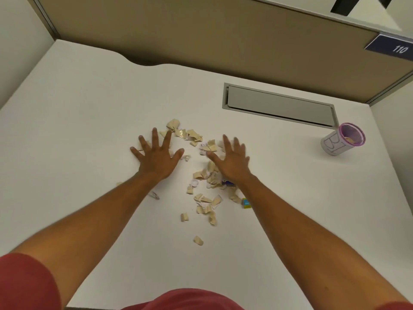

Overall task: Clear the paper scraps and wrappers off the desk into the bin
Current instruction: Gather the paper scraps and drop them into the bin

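Note:
Several torn beige and white paper scraps (204, 199) lie scattered across the middle of the white desk (78, 135). My left hand (156, 156) is flat on the desk with fingers spread, at the left edge of the scraps. My right hand (231, 159) is also spread, palm down, over the right part of the pile. Neither hand holds anything. A small blue and green wrapper (246, 203) lies beside my right forearm. The bin (342, 139), a small cup wrapped in white paper with a purple rim, stands at the desk's right side with some scraps inside.
A grey cable flap (279, 106) is set into the desk behind the scraps. A tan partition (201, 36) walls the back, with a "110" label (395, 47) at upper right. One lone scrap (198, 240) lies nearer me.

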A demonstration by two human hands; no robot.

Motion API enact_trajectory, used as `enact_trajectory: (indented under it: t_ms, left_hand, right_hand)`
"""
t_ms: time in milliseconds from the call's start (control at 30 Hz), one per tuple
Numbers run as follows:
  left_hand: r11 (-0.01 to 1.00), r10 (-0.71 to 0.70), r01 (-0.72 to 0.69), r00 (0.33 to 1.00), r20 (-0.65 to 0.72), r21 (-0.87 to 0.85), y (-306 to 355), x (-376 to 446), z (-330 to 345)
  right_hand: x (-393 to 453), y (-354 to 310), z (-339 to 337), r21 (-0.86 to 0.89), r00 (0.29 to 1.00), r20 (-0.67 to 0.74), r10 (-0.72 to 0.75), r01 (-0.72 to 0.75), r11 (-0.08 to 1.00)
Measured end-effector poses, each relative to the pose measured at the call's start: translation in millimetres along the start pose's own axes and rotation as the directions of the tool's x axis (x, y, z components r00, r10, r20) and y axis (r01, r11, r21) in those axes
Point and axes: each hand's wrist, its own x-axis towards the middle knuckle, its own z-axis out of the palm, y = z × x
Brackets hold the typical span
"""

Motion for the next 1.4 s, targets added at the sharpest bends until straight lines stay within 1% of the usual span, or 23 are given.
enact_trajectory:
  t_ms: [67,133,267,333,400,433,500,533,600,667,733,800,900,933,967,1000,1067,1133,1167,1233,1267,1333,1400]
  left_hand:
    - [0.997,0.076,-0.077,0.997,0.014,0.021,1.3,-2.6,4.7]
    - [0.981,0.192,-0.192,0.981,-0.003,-0.037,2.2,-16.3,9.1]
    - [0.870,0.453,-0.441,0.892,0.000,-0.221,-0.1,-59.4,21.4]
    - [0.815,0.523,-0.521,0.850,-0.065,-0.253,-4.5,-68.9,22.5]
    - [0.828,0.512,-0.522,0.853,-0.104,-0.207,-4.7,-68.4,15.0]
    - [0.865,0.481,-0.485,0.875,-0.061,-0.132,-2.7,-64.9,8.9]
    - [0.916,0.379,-0.388,0.921,0.096,0.104,4.3,-54.0,-4.7]
    - [0.907,0.340,-0.369,0.926,0.163,0.205,9.1,-49.9,-9.2]
    - [0.875,0.319,-0.381,0.917,0.238,0.297,19.3,-49.2,-12.6]
    - [0.880,0.340,-0.395,0.912,0.230,0.265,29.2,-56.9,-9.2]
    - [0.922,0.341,-0.367,0.921,0.187,0.125,38.0,-67.8,-1.3]
    - [0.934,0.355,-0.355,0.926,0.128,-0.025,47.2,-77.1,6.7]
    - [0.918,0.393,-0.388,0.918,0.047,-0.084,56.5,-84.8,16.0]
    - [0.921,0.375,-0.368,0.927,0.033,-0.128,58.9,-86.2,16.1]
    - [0.925,0.343,-0.333,0.939,0.023,-0.183,61.0,-87.5,14.5]
    - [0.925,0.299,-0.284,0.954,0.025,-0.251,63.0,-87.4,13.4]
    - [0.882,0.200,-0.156,0.978,0.052,-0.444,66.7,-85.6,10.0]
    - [0.795,0.093,-0.017,0.991,0.094,-0.607,70.4,-83.1,5.3]
    - [0.753,0.044,0.043,0.992,0.116,-0.656,72.8,-82.2,2.1]
    - [0.655,-0.027,0.147,0.985,0.171,-0.741,78.2,-81.7,-3.1]
    - [0.590,-0.051,0.197,0.977,0.208,-0.783,81.8,-81.2,-4.9]
    - [0.470,-0.079,0.274,0.960,0.269,-0.839,91.0,-79.9,-7.4]
    - [0.384,-0.079,0.311,0.949,0.305,-0.869,105.0,-79.5,-10.0]
  right_hand:
    - [-0.3,-13.1,14.8,-0.098,0.988,0.047,-0.148,0.152,0.984]
    - [-12.5,-19.2,29.2,-0.223,0.966,0.067,-0.248,0.257,0.940]
    - [-50.9,-8.4,43.5,-0.282,0.925,-0.052,-0.376,0.348,0.894]
    - [-62.0,0.7,39.3,-0.298,0.927,-0.094,-0.363,0.322,0.899]
    - [-67.6,3.7,28.7,-0.335,0.950,-0.052,-0.307,0.273,0.902]
    - [-68.6,2.5,22.4,-0.359,0.963,0.002,-0.271,0.254,0.898]
    - [-68.6,-1.0,14.9,-0.391,0.971,0.121,-0.205,0.236,0.890]
    - [-69.5,-3.3,13.6,-0.406,0.970,0.155,-0.188,0.236,0.883]
    - [-71.2,-5.7,17.8,-0.431,0.972,0.149,-0.183,0.231,0.872]
    - [-75.3,-7.9,27.7,-0.432,0.969,0.093,-0.228,0.246,0.867]
    - [-80.2,-9.8,37.5,-0.427,0.955,0.039,-0.293,0.281,0.860]
    - [-84.6,-10.8,42.9,-0.392,0.945,0.000,-0.328,0.302,0.869]
    - [-79.4,-3.9,44.5,-0.378,0.940,-0.055,-0.337,0.293,0.878]
    - [-76.3,-1.1,42.9,-0.377,0.944,-0.053,-0.326,0.284,0.882]
    - [-73.1,1.0,40.1,-0.345,0.952,-0.054,-0.301,0.265,0.901]
    - [-70.6,2.0,36.1,-0.255,0.964,-0.065,-0.258,0.234,0.938]
    - [-67.9,3.4,23.6,0.038,0.982,-0.133,-0.131,0.137,0.990]
    - [-65.6,11.6,10.9,0.300,0.984,-0.174,0.037,0.017,0.954]
    - [-62.8,18.9,6.7,0.417,0.982,-0.141,0.125,-0.055,0.907]
    - [-58.5,33.8,-0.6,0.652,0.972,-0.017,0.233,-0.165,0.740]
    - [-57.9,40.1,-5.5,0.748,0.967,0.044,0.249,-0.197,0.634]
    - [-59.7,49.5,-17.7,0.862,0.966,0.121,0.230,-0.217,0.457]
    - [-63.5,57.3,-31.0,0.915,0.967,0.161,0.197,-0.222,0.338]
